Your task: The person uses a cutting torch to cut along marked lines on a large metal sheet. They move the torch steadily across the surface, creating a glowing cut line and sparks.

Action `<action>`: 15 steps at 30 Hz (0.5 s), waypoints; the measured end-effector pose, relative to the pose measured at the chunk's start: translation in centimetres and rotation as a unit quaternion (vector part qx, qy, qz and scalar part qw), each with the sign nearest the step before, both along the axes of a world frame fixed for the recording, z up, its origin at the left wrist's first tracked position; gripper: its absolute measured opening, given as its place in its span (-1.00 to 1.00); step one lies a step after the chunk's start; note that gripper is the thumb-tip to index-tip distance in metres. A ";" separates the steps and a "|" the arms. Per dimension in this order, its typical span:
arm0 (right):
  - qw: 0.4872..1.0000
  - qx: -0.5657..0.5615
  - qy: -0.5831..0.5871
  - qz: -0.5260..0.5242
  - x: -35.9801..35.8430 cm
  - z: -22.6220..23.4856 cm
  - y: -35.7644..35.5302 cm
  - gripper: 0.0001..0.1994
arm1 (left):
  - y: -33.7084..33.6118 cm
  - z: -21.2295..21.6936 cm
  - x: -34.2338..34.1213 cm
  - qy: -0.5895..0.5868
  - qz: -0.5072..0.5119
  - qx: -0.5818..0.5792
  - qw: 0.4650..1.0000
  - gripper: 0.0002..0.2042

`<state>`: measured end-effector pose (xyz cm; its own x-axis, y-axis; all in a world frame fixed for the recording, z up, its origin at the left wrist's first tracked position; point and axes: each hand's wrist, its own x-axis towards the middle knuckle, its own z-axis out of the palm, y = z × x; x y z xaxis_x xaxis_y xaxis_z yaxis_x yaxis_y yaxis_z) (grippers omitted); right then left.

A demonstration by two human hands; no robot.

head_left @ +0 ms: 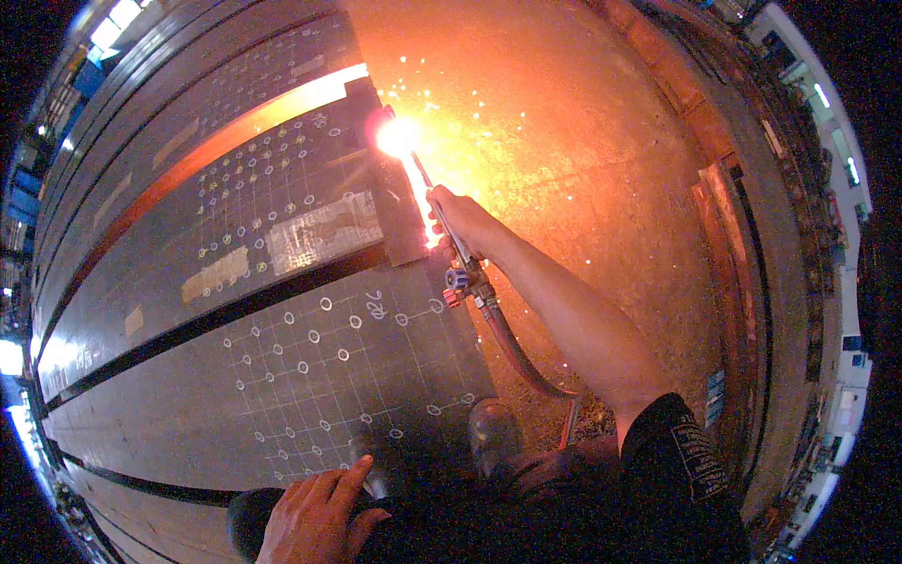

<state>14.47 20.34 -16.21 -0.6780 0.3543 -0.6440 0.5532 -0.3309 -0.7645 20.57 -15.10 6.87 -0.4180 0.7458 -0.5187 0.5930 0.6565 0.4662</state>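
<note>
My right hand (460,221) is closed around a metal cutting torch (472,282) fitted with blue and red valve knobs. Hoses (512,352) run from the torch's rear end down toward my legs. At its tip, a blinding glow hides the exact contact point, by the end of a grey steel beam (348,160) with a plate-like edge (399,207). Sparks spray off to the right. Low in the picture, my left hand (319,512) lies over my bent knee with its fingers extended and holds no tool.
Several long steel beams lie side by side on the left; the nearer one (310,376) carries chalk circles and grid lines. Dark gaps separate them. My shoe tip (495,432) is beside the beam's end. Lit orange, the floor (601,226) stretches right toward a steel piece (719,254).
</note>
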 end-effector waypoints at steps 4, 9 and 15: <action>1.000 0.004 -0.008 -0.002 0.0 -0.1 0.1 -0.47 | 0.0 0.0 0.1 0.001 0.002 0.003 1.000 -0.51; 1.000 0.001 -0.015 0.002 0.1 0.1 0.1 -0.47 | 0.1 0.1 0.1 -0.002 0.003 -0.002 1.000 -0.50; 1.000 0.020 -0.011 0.001 0.1 0.7 -0.2 -0.47 | -0.1 0.0 0.1 0.003 0.001 0.003 1.000 -0.48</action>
<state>14.62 20.15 -15.50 -0.6650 0.3778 -0.6442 0.5705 -0.2997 -0.7647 20.65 -15.17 6.88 -0.4223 0.7476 -0.5126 0.5939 0.6554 0.4666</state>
